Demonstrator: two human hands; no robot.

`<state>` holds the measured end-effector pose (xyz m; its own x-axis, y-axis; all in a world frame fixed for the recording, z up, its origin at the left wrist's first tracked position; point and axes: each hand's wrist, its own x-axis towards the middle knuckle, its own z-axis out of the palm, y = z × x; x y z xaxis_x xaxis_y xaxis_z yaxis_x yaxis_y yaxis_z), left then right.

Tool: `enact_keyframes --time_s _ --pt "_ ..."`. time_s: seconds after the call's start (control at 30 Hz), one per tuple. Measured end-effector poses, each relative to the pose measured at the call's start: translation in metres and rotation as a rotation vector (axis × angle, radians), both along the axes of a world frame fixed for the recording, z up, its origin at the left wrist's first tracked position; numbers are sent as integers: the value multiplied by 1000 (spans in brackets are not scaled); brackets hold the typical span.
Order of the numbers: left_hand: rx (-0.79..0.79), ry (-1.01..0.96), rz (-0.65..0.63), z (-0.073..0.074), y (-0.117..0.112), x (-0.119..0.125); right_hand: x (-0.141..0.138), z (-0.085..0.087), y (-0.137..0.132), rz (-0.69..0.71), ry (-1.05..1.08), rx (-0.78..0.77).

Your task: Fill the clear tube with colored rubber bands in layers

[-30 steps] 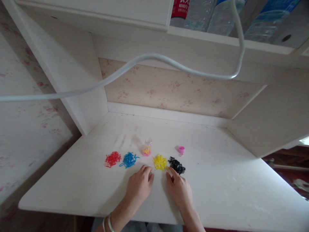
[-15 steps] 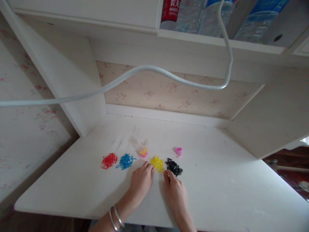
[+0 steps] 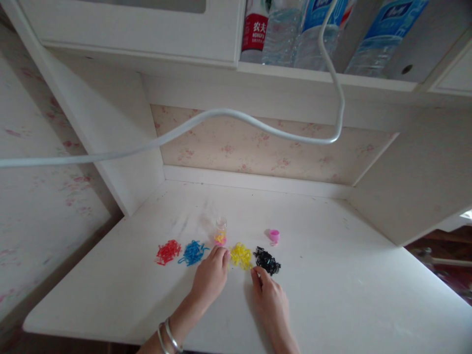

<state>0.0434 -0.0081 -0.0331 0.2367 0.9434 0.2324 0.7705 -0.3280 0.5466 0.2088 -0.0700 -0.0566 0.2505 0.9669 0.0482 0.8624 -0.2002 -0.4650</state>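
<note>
Small rubber bands lie in loose piles on the white desk: a red pile [image 3: 168, 252], a blue pile [image 3: 193, 252], a yellow pile [image 3: 241, 256] and a black pile [image 3: 267, 261]. My left hand [image 3: 210, 275] is closed in a pinch left of the yellow pile, and a bit of yellow rubber band shows at its fingertips. At the yellow pile's lower right edge, my right hand [image 3: 272, 301] has its thumb and finger pressed together; what they hold is hidden. Behind the left hand stands a small clear bottle [image 3: 221, 225] with yellow bands and something pink at its bottom.
A pink cap [image 3: 274, 235] sits behind the black pile. A white cable [image 3: 228, 113] hangs across the view above the desk [image 3: 332, 285]. Water bottles [image 3: 254, 32] stand on the overhead shelf, and side panels enclose the desk left and right.
My left hand has drawn slightly left, away from the yellow pile. The right hand stays by the pile's lower edge. The camera view has tilted up a little.
</note>
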Motion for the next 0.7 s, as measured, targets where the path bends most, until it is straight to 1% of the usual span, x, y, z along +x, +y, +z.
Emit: enact_keyframes --time_s 0.1,0.17,0.23,0.3,0.4,0.47,0.57,0.7 --pt "30 -76 -8 0 1 -2 0 -5 0 1 -4 20" --pt "68 -126 -27 6 1 -4 0 -9 1 2 -8 33" --pt "113 -169 -44 18 3 -7 0 -13 1 -13 -26 39" --pt "158 -202 -29 34 7 -12 -2 -13 0 -44 -63 38" --pt "226 -234 28 59 21 -20 -5 -8 -3 -74 -109 19" --pt "263 -229 86 69 34 -25 -6 -5 -4 -71 -118 -2" --pt "289 -135 131 75 48 -28 -4 -4 -3 -45 -112 -25" --pt "249 -32 147 74 54 -27 0 -8 -2 -8 -58 -34"
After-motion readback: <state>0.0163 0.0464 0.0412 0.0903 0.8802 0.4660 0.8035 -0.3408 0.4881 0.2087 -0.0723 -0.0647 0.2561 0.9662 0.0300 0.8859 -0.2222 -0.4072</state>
